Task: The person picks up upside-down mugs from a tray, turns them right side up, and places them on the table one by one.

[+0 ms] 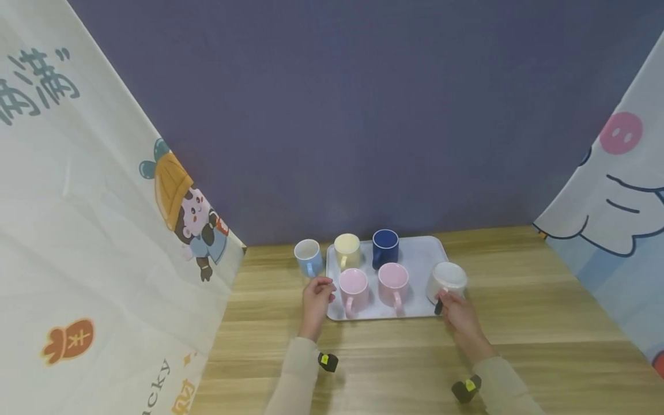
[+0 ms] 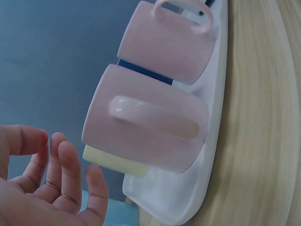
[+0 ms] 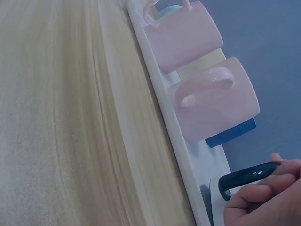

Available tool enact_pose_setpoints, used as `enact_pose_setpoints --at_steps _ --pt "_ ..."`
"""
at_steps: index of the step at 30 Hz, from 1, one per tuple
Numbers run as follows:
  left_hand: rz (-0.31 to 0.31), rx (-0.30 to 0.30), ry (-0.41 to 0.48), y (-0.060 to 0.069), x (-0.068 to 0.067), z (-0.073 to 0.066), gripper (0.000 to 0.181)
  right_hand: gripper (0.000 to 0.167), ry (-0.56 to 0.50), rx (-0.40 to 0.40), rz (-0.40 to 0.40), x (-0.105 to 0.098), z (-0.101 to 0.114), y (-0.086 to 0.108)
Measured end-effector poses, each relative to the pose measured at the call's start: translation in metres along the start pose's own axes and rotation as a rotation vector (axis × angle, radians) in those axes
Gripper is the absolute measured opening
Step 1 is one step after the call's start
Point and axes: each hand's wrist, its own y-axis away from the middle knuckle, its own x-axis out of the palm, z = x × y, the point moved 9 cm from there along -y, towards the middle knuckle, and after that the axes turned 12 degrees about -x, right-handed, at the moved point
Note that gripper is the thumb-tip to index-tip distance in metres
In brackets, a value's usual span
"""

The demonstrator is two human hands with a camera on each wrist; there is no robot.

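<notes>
Here, the right hand (image 1: 459,314) grips a white mug (image 1: 447,278) at the right end of the tray (image 1: 422,253)

The right hand has its thumb and fingers closed on the dark handle (image 3: 249,174) of the white mug, which is over the tray's near right corner; whether its base touches the tray cannot be told. The tray is pale and lies on the wood-grained bench (image 1: 394,357).

The left hand (image 1: 314,302) is unoccupied, its fingers loosely bent, with the thumb close to the forefinger. It is near the tray's left edge, between the light blue mug (image 1: 307,263) and the left pink mug (image 1: 358,293). The light blue mug stands upright on the bench, just off the tray's left side, its handle towards the near side.

Four mugs stand upright on the tray in two rows. On the far side are a pale yellow mug (image 1: 353,256) to the left and a dark blue mug (image 1: 388,253) to its right. On the near side are the left pink mug and the right pink mug (image 1: 390,290), both with handles facing near.

A dark panel (image 1: 363,115) rises behind the bench, with printed cloth (image 1: 124,242) to the left.
</notes>
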Motion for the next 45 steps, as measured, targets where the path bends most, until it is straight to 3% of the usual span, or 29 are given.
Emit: enact_pose_setpoints --at_steps 13,24,31,39,42,45 --pt "0.025 0.004 0.012 0.012 0.013 0.000 0.019 0.032 -0.147 -0.054 -0.025 0.000 0.013 0.000" --pt "0.050 -0.005 0.016 0.017 0.023 0.002 0.017 0.034 -0.272 -0.070 0.042 0.007 0.020 0.004" --pt "0.052 -0.017 0.023 0.002 0.030 0.022 0.018 0.034 -0.348 -0.133 0.088 0.016 0.035 0.008" --pt "0.081 -0.032 0.059 -0.001 0.035 0.024 0.020 0.034 -0.311 -0.157 0.117 0.022 0.052 0.016" --pt "0.083 -0.036 0.070 -0.001 0.038 0.022 0.020 0.034 -0.373 -0.189 0.160 0.027 0.060 0.019" --pt "0.084 -0.039 0.074 -0.001 0.041 0.020 0.019 0.034 -0.513 -0.261 0.259 0.037 0.072 0.022"
